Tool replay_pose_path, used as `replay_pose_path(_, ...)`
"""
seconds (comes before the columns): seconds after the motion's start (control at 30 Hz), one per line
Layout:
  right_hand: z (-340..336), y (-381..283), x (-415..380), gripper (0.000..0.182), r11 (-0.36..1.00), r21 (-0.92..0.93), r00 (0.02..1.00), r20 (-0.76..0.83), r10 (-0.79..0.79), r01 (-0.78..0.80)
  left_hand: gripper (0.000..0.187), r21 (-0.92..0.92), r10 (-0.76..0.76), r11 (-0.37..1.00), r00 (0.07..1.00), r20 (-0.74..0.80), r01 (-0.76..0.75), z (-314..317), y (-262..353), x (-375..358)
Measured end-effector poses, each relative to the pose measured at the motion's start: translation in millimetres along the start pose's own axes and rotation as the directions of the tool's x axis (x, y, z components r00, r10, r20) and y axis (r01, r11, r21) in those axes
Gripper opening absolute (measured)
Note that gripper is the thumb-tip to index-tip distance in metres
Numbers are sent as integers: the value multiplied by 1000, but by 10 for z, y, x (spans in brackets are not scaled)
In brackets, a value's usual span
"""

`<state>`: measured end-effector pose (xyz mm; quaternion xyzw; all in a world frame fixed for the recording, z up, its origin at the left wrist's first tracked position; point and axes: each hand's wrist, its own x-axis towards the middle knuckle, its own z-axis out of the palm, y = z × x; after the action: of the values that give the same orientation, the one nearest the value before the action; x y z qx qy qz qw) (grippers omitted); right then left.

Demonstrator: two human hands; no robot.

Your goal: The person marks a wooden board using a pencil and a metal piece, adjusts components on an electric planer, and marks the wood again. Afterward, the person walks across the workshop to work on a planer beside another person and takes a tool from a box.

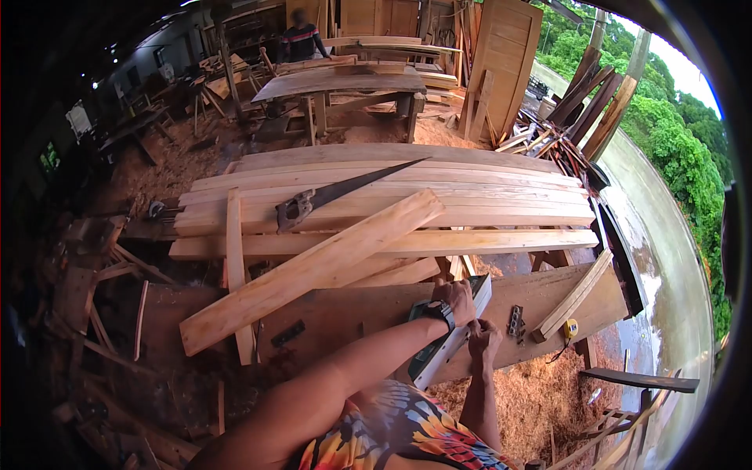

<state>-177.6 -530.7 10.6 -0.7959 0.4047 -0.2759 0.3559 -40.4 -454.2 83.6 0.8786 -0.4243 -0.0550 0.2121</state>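
A long green tool with a flat pale metal face (439,359), much like an upturned planer, lies slantwise at the front edge of the workbench. My left hand (454,301), with a dark watch at the wrist, is closed over its far part. Just nearer to me, my right hand (485,341) is by the tool's right edge with fingers pinched together; whatever is between them is too small to make out. To the right lie a dark slotted metal piece (515,322) and a yellow tape measure (571,327). Another dark slotted piece (288,334) sits left on the bench.
A handsaw (337,193) rests on stacked planks (501,193) beyond the bench (392,304). One loose board (313,270) slants across the left side; a short curved piece (576,294) lies right. Shavings (525,399) cover the floor. Another person (301,41) stands far back.
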Motion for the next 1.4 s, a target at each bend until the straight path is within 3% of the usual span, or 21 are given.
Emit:
replay_pose_path(0.1, -28, -99, -18, 26, 998, 45, 999, 37, 37, -39, 40, -18, -10, 1000, 1000, -14, 9, -27, 0, -3)
replay_pose_path(0.2, -26, -9, -3, 28, 982, 128, 990, -2, -140, 139, 44, -30, -11, 1000, 1000, -15, 10, -33, -6, -12)
replay_pose_path(0.4, -32, -117, -35, 24, 1000, 24, 1000, -9, 15, -15, 46, 9, 6, 1000, 998, -62, -6, 89, -22, 11)
replay_pose_path(0.6, -61, -10, -16, 25, 994, 109, 999, 43, -26, 21, 48, 21, 9, 1000, 998, -54, -8, 181, -37, 43)
replay_pose_path(0.8, 79, 110, -6, 23, 997, 70, 999, -37, -20, 22, 50, 9, -13, 1000, 999, -35, 14, 149, -23, 42)
replay_pose_path(1.0, 7, 4, -70, 28, 972, 233, 999, -18, 31, -25, 50, 2, -14, 1000, 1000, -22, 14, 76, -6, 23)
replay_pose_path(1.1, -9, -42, -67, 24, 992, 103, 997, 16, 70, -71, 49, 11, -8, 1000, 999, -36, 8, 147, -35, 37)
replay_pose_path(1.2, 49, 16, -59, 25, 991, 133, 999, -31, 31, -27, 49, 2, -3, 1000, 999, -42, 3, 190, -43, 43)
replay_pose_path(1.3, 115, 201, 0, 25, 976, 152, 985, -95, -143, 157, 47, -3, -5, 1000, 999, -50, 5, 201, -49, 46)
replay_pose_path(1.4, 91, 164, -12, 22, 985, 168, 997, -64, -35, 46, 38, 4, 10, 1000, 997, -78, -10, 148, -41, 25)
